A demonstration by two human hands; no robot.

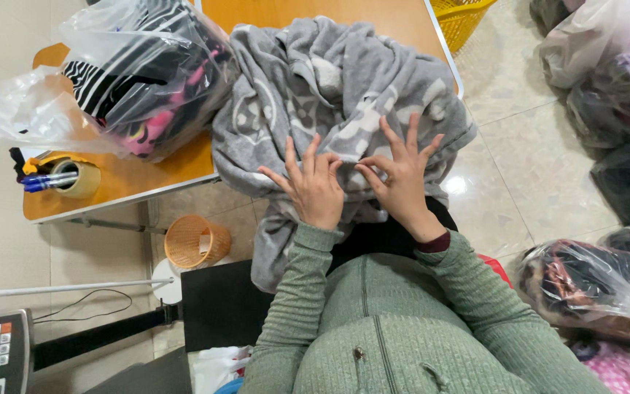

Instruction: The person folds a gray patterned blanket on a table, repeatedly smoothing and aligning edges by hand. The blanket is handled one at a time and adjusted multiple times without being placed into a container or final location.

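Both hands hover side by side, the left hand (313,191) and right hand (401,181) with fingers spread and empty, though contact seems uncertain. The grey blanket (329,87) lies directly beneath and beyond them, heaped on the wooden table (140,182) and spilling toward the lap, equally near both.

- The grey patterned blanket (329,95) covers the right half of the wooden table (122,186) and hangs over its front edge.
- A clear bag of clothes (140,73) blocks the table's left rear.
- A tape roll (74,177) occupies the front left corner.
- Bare tabletop remains between the tape roll and the blanket.
- Bagged clothing (592,284) crowds the floor at right.
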